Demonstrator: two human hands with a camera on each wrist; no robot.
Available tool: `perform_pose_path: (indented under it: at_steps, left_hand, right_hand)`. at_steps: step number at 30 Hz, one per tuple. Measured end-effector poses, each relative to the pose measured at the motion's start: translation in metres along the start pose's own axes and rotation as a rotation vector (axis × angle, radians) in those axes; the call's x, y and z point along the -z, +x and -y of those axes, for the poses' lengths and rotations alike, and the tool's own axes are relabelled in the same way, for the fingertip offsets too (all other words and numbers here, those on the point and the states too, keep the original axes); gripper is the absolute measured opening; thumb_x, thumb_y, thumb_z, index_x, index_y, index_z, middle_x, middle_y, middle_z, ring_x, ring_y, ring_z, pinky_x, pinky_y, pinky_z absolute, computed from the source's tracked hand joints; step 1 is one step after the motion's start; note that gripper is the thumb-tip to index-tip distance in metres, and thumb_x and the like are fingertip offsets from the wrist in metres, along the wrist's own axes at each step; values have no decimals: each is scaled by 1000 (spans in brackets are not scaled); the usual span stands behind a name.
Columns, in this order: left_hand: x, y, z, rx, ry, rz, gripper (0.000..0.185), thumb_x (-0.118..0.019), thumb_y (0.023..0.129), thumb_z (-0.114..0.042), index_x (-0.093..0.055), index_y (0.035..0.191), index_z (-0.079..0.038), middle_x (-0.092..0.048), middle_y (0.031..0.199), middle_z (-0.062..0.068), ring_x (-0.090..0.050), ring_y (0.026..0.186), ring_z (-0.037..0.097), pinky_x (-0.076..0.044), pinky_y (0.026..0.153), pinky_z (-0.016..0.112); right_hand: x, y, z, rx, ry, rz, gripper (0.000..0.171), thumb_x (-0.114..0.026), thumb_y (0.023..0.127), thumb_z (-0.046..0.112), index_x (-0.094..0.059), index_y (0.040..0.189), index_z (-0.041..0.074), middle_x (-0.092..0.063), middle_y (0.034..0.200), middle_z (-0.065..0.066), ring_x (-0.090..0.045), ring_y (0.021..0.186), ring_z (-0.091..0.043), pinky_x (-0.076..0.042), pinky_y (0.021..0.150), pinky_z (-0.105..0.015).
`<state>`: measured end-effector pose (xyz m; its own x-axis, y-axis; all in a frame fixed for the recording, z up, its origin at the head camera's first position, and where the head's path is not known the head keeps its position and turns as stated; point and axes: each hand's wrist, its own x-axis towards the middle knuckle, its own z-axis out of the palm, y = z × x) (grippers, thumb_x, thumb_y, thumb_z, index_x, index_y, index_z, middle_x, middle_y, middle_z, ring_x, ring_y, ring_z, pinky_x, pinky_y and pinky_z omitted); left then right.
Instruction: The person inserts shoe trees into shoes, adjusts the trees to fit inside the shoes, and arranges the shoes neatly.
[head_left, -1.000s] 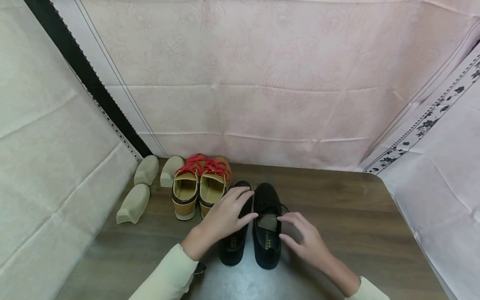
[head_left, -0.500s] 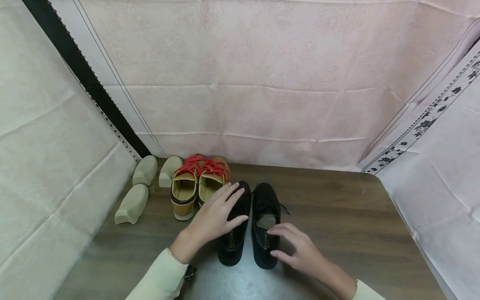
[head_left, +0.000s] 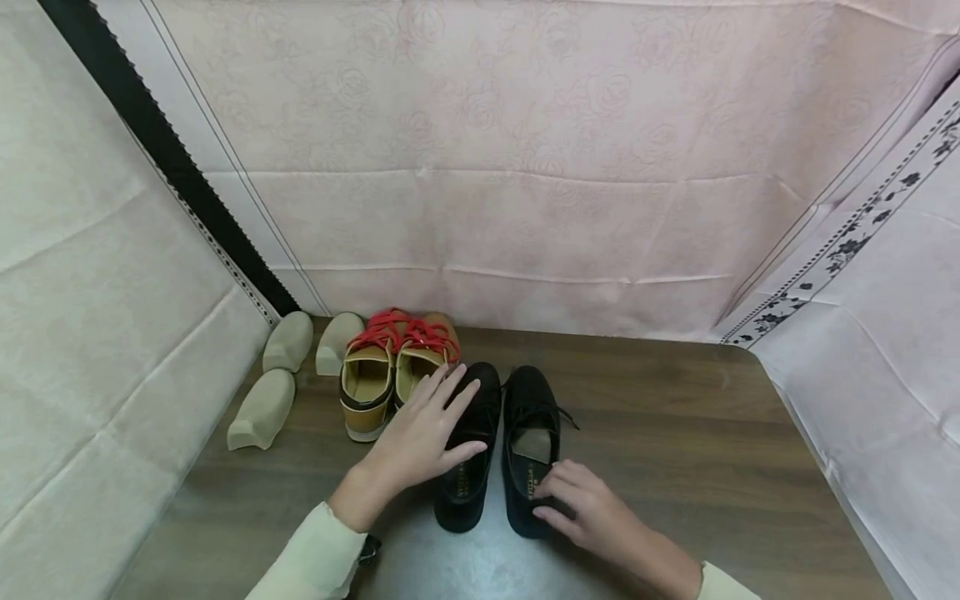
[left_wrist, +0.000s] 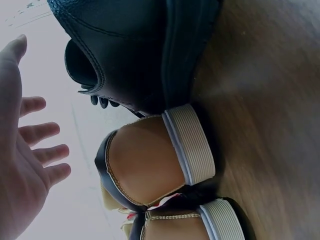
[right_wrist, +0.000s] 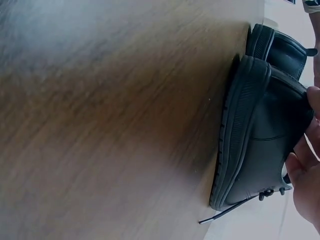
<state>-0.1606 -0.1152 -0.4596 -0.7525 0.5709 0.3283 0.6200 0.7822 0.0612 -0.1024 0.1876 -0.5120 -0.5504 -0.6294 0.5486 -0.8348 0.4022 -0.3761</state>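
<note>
A pair of black lace-up shoes stands side by side on the floor, heels towards me. Over the left black shoe (head_left: 483,383) hovers my left hand (head_left: 416,437), fingers spread and holding nothing; in the left wrist view that hand (left_wrist: 22,175) is apart from the black shoe (left_wrist: 125,55). My right hand (head_left: 596,517) is at the heel end of the right black shoe (head_left: 527,387). Its fingers bend loosely over the shoe's opening. In the right wrist view, the thumb lies right at the heel collar of this shoe (right_wrist: 260,130), whose loose lace trails onto the floor.
Tan shoes (head_left: 365,408) with red laces stand just left of the black pair. Farther left lie three pale shoe-shaped inserts (head_left: 262,408). A small black object (head_left: 370,547) sits by my left cuff. Cloth-covered walls (head_left: 525,250) enclose the wood-look floor (head_left: 660,400).
My left hand has drawn back leftward from between the black shoes. My right hand has slid along the right shoe towards its heel, its fingers bending more. The shoes stay in place.
</note>
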Motion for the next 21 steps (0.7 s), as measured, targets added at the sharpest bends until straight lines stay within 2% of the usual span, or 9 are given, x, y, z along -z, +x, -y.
perform_pose_path:
  at_steps: [7,16,21]
  left_hand:
    - [-1,-3,3,5,17,29,83,-59,96,-66,-41,159,-15,-34,166,16,-34,152,41,-32,122,55]
    - [-1,-4,5,-12,8,19,80,-63,95,-62,-44,157,-15,-36,165,16,-35,151,42,-33,121,57]
    - [1,-3,4,-25,20,14,79,-61,96,-63,-45,156,-14,-36,165,17,-35,151,42,-34,121,56]
  right_hand:
    - [0,2,2,58,-45,-28,17,-82,87,13,-72,99,19,-67,97,11,-63,88,-3,-52,83,-17]
    - [2,5,2,64,-88,-8,20,-83,84,10,-70,95,19,-63,93,11,-60,81,-1,-51,77,-13]
    - [5,2,1,67,-117,-6,24,-85,79,8,-69,94,19,-64,93,10,-61,81,-2,-53,77,-14]
